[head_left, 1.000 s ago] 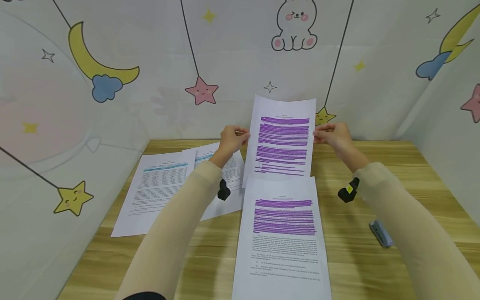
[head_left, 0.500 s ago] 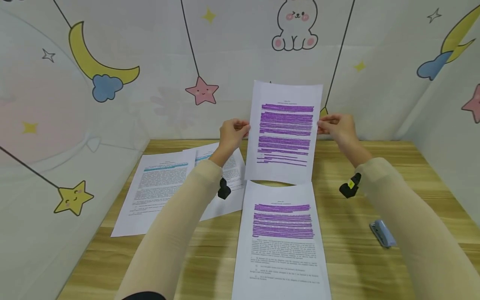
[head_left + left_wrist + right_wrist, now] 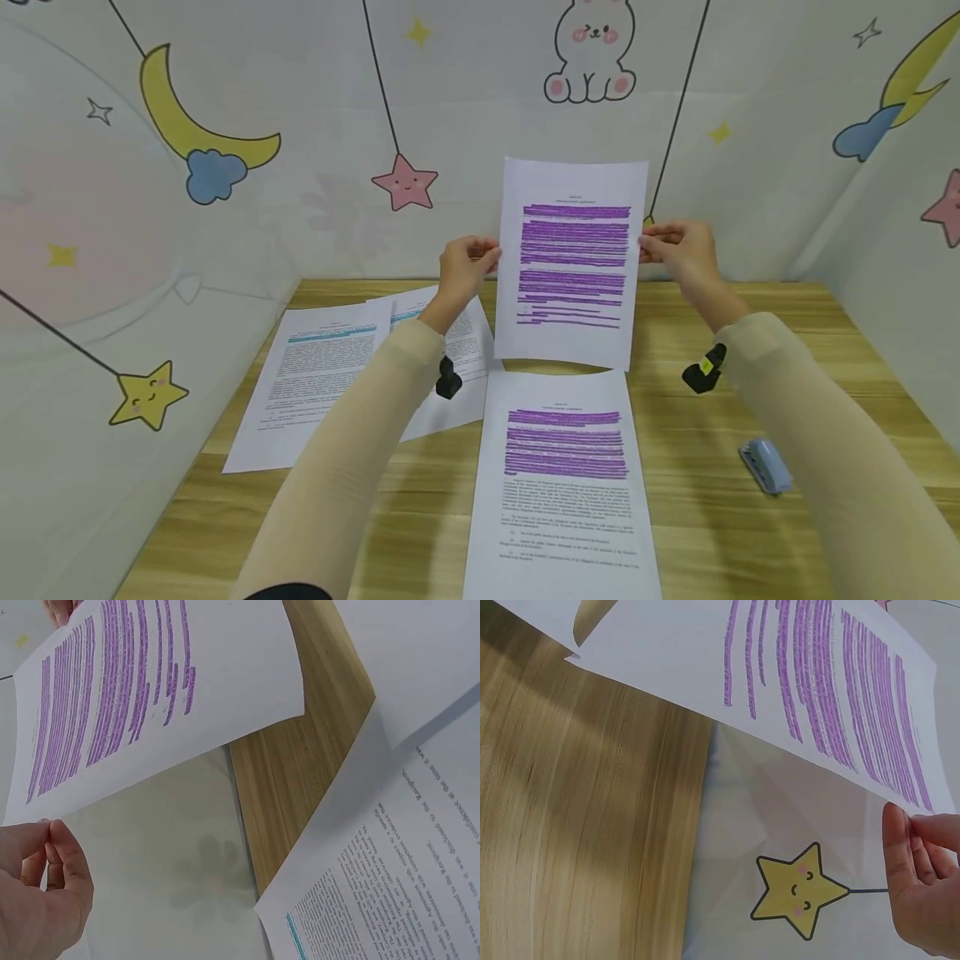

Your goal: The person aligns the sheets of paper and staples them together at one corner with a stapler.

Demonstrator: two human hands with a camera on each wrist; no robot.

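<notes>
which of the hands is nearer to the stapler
Right. The right hand pinches the right edge of the raised sheet, beyond the stapler and to its left; the left hand pinches the sheet's left edge, farther left of the stapler.

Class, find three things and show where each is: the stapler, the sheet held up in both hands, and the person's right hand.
Stapler point(image 3: 767, 467): head view, middle of its body.
Held sheet point(image 3: 573, 265): head view, its purple-marked middle.
Right hand point(image 3: 687, 250): head view, back of the hand.
</notes>
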